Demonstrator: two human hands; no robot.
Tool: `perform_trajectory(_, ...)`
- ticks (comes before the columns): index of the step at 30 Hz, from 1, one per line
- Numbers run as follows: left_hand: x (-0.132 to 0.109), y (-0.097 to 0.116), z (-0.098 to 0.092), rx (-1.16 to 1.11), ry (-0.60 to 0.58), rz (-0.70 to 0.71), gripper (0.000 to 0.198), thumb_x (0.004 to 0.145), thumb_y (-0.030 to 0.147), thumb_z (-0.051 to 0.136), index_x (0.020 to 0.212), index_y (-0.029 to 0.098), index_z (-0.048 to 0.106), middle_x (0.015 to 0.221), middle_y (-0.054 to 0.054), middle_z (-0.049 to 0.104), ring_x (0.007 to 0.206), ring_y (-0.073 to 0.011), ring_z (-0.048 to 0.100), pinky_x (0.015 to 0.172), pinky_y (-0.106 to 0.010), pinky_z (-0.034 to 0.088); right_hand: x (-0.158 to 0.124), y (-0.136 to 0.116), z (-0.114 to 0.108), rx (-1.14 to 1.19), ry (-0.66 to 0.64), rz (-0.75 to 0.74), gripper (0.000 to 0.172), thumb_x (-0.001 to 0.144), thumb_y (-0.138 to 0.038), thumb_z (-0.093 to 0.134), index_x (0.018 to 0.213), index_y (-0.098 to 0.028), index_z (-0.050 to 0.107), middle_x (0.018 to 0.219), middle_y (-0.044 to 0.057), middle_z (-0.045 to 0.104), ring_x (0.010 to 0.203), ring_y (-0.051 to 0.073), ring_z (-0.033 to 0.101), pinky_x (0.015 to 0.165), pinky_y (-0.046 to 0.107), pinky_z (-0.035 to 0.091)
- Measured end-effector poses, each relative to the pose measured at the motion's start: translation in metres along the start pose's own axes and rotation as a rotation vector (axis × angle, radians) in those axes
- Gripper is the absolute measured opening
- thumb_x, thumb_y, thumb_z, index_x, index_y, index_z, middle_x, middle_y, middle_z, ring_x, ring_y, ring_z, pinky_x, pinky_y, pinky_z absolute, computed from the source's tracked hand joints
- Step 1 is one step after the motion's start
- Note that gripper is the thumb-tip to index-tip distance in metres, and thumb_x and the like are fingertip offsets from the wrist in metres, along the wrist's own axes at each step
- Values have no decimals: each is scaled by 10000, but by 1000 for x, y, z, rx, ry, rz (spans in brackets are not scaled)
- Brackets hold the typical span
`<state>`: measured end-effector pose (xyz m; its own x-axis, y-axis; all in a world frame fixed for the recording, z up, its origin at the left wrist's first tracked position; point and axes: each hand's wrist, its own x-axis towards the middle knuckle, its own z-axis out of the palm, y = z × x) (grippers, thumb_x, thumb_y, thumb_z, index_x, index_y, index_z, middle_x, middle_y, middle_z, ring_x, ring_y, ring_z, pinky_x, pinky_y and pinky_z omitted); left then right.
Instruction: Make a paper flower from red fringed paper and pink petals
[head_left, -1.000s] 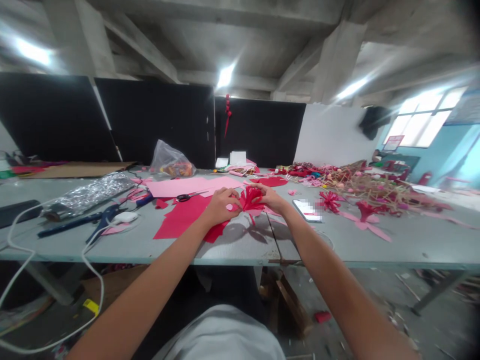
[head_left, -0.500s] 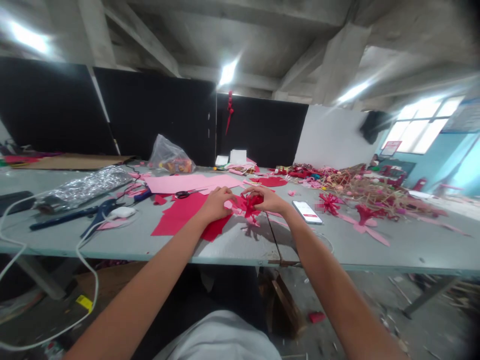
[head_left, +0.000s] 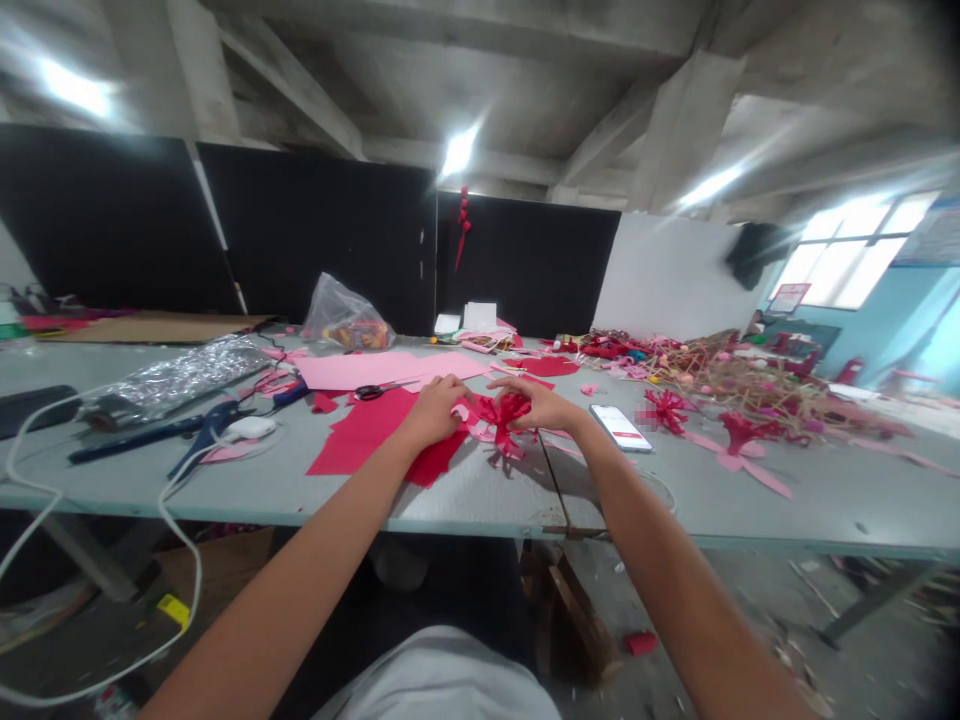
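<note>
Paper flower [head_left: 504, 415], red and fringed, sits at the center of the frame, between a person's two bare hands just above a gray worktable [head_left: 750, 515]. The right hand [head_left: 546, 405] curls around the flower's right side, thumb and fingers drawn close on the red strips. The left hand [head_left: 435, 412], palm down, has its fingertips gathered narrowly at the edge of the pink petals [head_left: 477, 426] on the flower's left.

Beneath and beside the left wrist, red paper sheets [head_left: 356, 440] spread across the table at center left. Just beyond them lie scissors [head_left: 367, 392], their blades pointing right over pink paper sheets [head_left: 322, 370]. A phone [head_left: 621, 428] with a lit screen rests near the right forearm, right of center. Farther right, a second red flower [head_left: 666, 411] lies near a third flower [head_left: 739, 432] set on long pink petals, in front of a tangled heap of straw-colored stems [head_left: 727, 380] at the right of the frame.

At left, a blue glue gun [head_left: 206, 440] lies beside a white adapter [head_left: 250, 429] and in front of a crinkled silver roll [head_left: 180, 378]. A clear plastic bag [head_left: 326, 310] stands at the table's far edge, left of center. Behind it rise black panels [head_left: 322, 230], with a red ornament [head_left: 463, 225] hanging at upper center.
</note>
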<state>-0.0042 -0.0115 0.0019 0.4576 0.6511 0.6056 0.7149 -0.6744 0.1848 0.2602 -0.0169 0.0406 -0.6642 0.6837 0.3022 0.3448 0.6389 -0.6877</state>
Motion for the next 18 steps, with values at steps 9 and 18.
perform_trajectory(9, -1, 0, -1, -13, 45, -14, 433, 712, -10, 563, 1041, 238, 695, 1111, -63, 636, 1040, -281, 546, 919, -442, 468, -7, -16, -5, 214, 67, -21, 795, 666, -270, 901, 1394, -355, 593, 1530, 70, 505, 1325, 301, 546, 1093, 507, 498)
perform_trajectory(18, -1, 6, -2, -115, 88, -36, 513, 684, -30, 507, 1100, 231, 653, 1161, -66, 633, 1126, -279, 559, 1002, -458, 475, -6, -12, -4, 314, 185, -43, 549, 797, -386, 823, 1312, -321, 646, 1482, 80, 570, 1420, 319, 486, 1103, 496, 473)
